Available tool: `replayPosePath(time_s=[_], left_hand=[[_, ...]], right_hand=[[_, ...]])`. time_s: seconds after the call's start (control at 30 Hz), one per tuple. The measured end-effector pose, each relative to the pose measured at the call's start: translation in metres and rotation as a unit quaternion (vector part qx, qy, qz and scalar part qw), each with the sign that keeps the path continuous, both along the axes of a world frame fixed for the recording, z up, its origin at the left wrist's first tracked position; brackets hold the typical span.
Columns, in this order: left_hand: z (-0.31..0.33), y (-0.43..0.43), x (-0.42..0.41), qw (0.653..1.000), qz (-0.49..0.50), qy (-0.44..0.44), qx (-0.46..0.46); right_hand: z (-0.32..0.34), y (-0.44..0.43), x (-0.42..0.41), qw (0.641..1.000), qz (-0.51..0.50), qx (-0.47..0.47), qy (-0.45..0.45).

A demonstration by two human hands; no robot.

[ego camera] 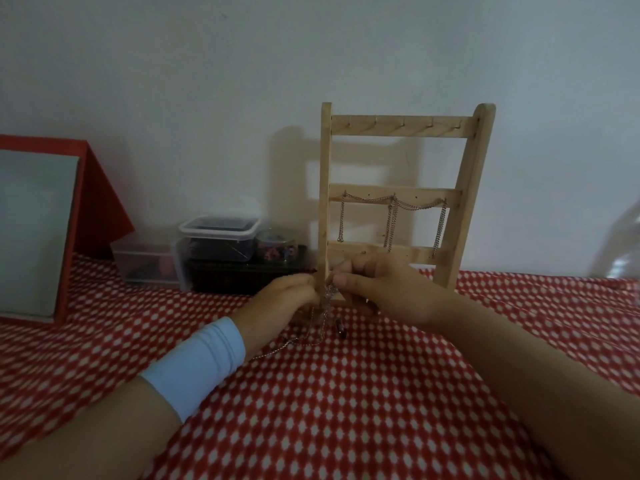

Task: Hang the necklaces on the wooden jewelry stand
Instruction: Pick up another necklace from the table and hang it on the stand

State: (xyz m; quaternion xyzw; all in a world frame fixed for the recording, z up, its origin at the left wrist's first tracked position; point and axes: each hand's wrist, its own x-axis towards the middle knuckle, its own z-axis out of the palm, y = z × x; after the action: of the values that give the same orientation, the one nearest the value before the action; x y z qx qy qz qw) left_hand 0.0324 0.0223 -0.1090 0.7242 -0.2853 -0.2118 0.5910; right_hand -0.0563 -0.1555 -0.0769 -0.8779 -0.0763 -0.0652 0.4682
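The wooden jewelry stand (398,195) leans against the wall at centre right, with hooks along its top bar. A silver chain (391,216) hangs in loops from its middle bar. My left hand (280,299) and my right hand (384,285) meet at the foot of the stand, both pinching a tangled silver necklace (327,299). The rest of that chain trails down onto the cloth below my hands, beside a small dark pendant (341,329). A light blue wristband is on my left wrist.
A red and white patterned cloth (346,410) covers the surface. Clear plastic boxes (218,240) with small items stand left of the stand, on a dark tray. A red box with a grey panel (38,230) leans at far left. A clear bottle (623,244) shows at the right edge.
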Motion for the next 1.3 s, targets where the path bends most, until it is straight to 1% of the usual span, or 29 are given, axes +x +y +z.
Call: replayPosePath(time_s=[0.07,0.13,0.27,0.37,0.47,0.57,0.63,0.7,0.73,0.8,0.87,1.0,1.07,1.13,1.17,1.2,1.3], left_hand=[[0.003,0.000,-0.004,0.998,0.005,-0.035,-0.049],[0.006,-0.001,-0.008,0.996,0.011,-0.052,-0.066],[0.005,0.003,-0.006,0.998,0.007,-0.036,-0.052],[0.005,0.001,-0.006,0.998,0.022,-0.010,-0.058],[0.004,0.000,-0.008,0.997,0.034,-0.004,-0.069],[0.003,0.000,-0.007,0.996,0.049,-0.010,-0.071],[0.004,0.000,-0.007,0.996,0.059,-0.028,-0.067],[0.003,0.000,-0.008,0.995,0.060,-0.055,-0.055],[0.003,0.000,-0.009,0.994,0.058,-0.073,-0.049],[0.002,0.000,-0.010,0.991,0.048,-0.119,-0.034],[0.001,0.001,-0.011,0.988,0.039,-0.149,-0.027],[-0.001,0.000,-0.012,0.975,0.054,-0.211,-0.047],[0.000,0.000,-0.013,0.969,0.076,-0.223,-0.069],[0.001,0.001,-0.014,0.964,0.101,-0.231,-0.080],[0.001,0.001,-0.015,0.962,0.108,-0.237,-0.080],[0.002,0.001,-0.015,0.961,0.111,-0.241,-0.075],[0.002,0.000,-0.012,0.971,0.095,-0.217,-0.040]], right_hand=[[0.000,-0.001,0.000,1.000,0.007,0.019,-0.001],[-0.002,0.000,0.001,0.998,0.007,0.057,-0.016],[-0.005,0.001,0.006,0.986,-0.028,0.167,-0.006],[-0.007,0.003,0.009,0.977,-0.072,0.199,-0.017],[-0.007,0.003,0.008,0.977,-0.106,0.184,-0.017],[-0.004,0.002,0.004,0.987,-0.106,0.122,0.001],[-0.003,0.003,0.003,0.990,-0.108,0.093,0.023],[-0.004,0.004,0.003,0.991,-0.111,0.066,0.025],[-0.004,0.005,0.003,0.991,-0.116,0.067,0.020],[-0.004,0.006,0.004,0.988,-0.120,0.097,0.015],[-0.004,0.006,0.004,0.988,-0.105,0.112,0.012],[-0.002,0.006,0.002,0.991,-0.067,0.118,0.015],[-0.003,0.007,0.001,0.993,-0.067,0.092,0.035],[-0.006,0.010,0.002,0.995,-0.081,0.020,0.057],[-0.007,0.011,0.002,0.995,-0.084,-0.002,0.062],[-0.009,0.013,0.003,0.995,-0.085,-0.004,0.061],[-0.012,0.013,0.004,0.995,-0.087,0.051,0.018]])
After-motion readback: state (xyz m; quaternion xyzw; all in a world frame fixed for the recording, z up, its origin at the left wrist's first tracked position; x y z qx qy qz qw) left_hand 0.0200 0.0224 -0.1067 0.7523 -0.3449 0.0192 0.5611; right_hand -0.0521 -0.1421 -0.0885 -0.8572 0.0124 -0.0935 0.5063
